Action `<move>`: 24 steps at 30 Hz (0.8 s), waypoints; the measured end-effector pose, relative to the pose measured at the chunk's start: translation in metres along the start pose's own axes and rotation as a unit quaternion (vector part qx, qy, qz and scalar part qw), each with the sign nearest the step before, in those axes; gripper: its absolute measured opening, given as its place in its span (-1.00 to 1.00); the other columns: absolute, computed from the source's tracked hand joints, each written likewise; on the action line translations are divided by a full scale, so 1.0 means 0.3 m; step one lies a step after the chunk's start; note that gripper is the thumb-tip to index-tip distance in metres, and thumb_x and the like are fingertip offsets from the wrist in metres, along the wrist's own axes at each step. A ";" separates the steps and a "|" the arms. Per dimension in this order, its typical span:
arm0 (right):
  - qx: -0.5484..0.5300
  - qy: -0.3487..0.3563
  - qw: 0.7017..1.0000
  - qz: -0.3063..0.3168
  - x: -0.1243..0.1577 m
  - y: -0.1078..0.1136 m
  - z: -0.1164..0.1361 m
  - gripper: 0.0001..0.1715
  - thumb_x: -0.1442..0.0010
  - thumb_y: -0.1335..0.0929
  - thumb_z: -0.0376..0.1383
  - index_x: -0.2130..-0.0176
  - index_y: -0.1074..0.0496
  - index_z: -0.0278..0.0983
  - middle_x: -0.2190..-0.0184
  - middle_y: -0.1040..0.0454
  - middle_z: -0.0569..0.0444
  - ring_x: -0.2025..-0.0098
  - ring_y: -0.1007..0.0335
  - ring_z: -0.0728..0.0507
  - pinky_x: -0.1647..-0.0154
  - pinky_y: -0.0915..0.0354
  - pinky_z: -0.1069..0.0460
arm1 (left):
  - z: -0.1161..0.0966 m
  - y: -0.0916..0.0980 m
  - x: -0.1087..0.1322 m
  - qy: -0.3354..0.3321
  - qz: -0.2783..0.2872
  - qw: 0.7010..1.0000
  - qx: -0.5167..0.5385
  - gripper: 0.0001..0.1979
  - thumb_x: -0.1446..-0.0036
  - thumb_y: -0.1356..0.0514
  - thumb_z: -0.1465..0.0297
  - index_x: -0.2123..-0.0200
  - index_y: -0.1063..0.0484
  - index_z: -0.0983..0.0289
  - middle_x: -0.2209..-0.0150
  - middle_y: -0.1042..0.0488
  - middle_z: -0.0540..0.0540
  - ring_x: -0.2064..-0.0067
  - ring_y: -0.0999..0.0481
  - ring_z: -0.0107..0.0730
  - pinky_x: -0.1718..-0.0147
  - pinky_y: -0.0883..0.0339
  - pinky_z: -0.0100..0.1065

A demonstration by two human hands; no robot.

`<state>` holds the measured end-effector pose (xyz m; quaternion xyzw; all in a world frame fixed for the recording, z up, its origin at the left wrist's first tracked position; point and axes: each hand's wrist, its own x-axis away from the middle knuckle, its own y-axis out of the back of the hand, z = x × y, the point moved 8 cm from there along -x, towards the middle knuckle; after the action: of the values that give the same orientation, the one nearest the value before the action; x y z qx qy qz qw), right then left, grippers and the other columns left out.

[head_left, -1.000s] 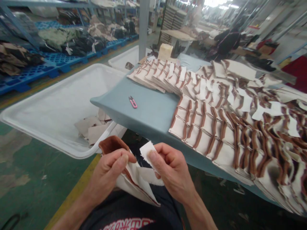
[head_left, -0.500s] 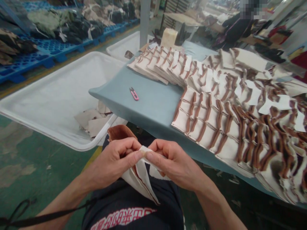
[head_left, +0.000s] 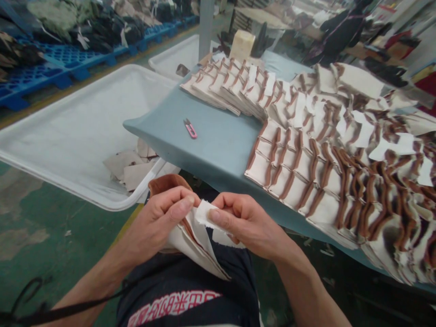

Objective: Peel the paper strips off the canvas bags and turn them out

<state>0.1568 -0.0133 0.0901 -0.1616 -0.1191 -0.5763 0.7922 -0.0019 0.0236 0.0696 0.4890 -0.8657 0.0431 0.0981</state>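
Above my lap, my left hand (head_left: 170,218) is closed on a sewn fabric piece (head_left: 194,243), cream on the outside with brown fabric at its edge and inside. The piece hangs down over the dark apron (head_left: 177,281). My right hand (head_left: 243,222) pinches a small white strip (head_left: 204,214) between thumb and fingers. One end of the strip points toward my left fingertips; whether it is joined to the fabric piece I cannot tell. Ahead on the table lie pink thread snips (head_left: 190,129), out of both hands.
Rows of cream and brown fabric pieces (head_left: 289,168) cover much of the blue-grey table (head_left: 163,122). A white bin (head_left: 68,122) with several cream pieces stands at left. Blue pallets (head_left: 64,63) hold bundles behind. A person in dark clothes (head_left: 340,34) is at the far right.
My left thumb has lifted back from the white strip, and the gap between my hands has widened slightly. More of the strip shows, held in my right fingers.
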 end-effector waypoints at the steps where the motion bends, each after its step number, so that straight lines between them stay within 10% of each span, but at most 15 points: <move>1: -0.005 -0.003 1.000 0.000 0.001 0.003 -0.005 -0.22 -0.17 -0.52 0.39 0.31 -0.41 -0.25 0.56 -0.22 0.31 0.59 -0.02 0.08 0.62 0.02 0.15 | 0.010 0.020 0.002 -0.005 -0.030 0.999 -0.009 -0.55 -0.49 -0.18 -0.03 0.21 -0.55 0.22 0.45 -0.49 -0.04 0.51 -0.37 -0.43 0.58 -0.19 -0.44; 9: -0.092 -0.003 0.996 0.005 -0.056 -0.068 -0.171 -0.20 -0.12 -0.57 0.38 0.34 -0.37 -0.23 0.61 -0.24 0.32 0.62 0.02 0.10 0.62 0.06 0.15 | 0.081 0.071 0.050 -0.034 -0.193 0.980 0.012 -0.26 -0.35 -0.09 -0.37 0.49 -0.18 0.16 0.55 -0.17 -0.08 0.49 -0.14 -0.38 0.55 -0.10 -0.35; 16: -0.123 -0.011 0.991 -0.043 -0.087 -0.140 -0.292 -0.19 -0.12 -0.54 0.41 0.33 -0.35 -0.22 0.62 -0.22 0.33 0.62 0.03 0.09 0.60 0.05 0.14 | 0.138 0.081 0.076 -0.001 -0.149 0.988 0.036 -0.14 -0.31 0.02 -0.46 0.58 -0.27 0.20 0.59 -0.24 -0.03 0.55 -0.15 -0.41 0.58 -0.05 -0.34; 24: -0.103 0.006 0.991 -0.084 -0.024 -0.154 -0.234 -0.40 -0.28 -0.50 0.22 0.28 -0.33 -0.19 0.60 -0.24 0.32 0.61 0.01 0.07 0.59 0.02 0.14 | 0.179 0.083 0.089 0.028 -0.088 0.994 0.066 -0.06 -0.27 0.00 -0.48 0.43 -0.58 0.30 0.51 -0.52 0.07 0.50 -0.36 -0.36 0.52 -0.22 -0.37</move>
<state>0.1110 -0.0477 0.0283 -0.2281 -0.0680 -0.6508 0.7209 -0.0433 0.0050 0.0235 0.5675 -0.8113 0.1047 0.0935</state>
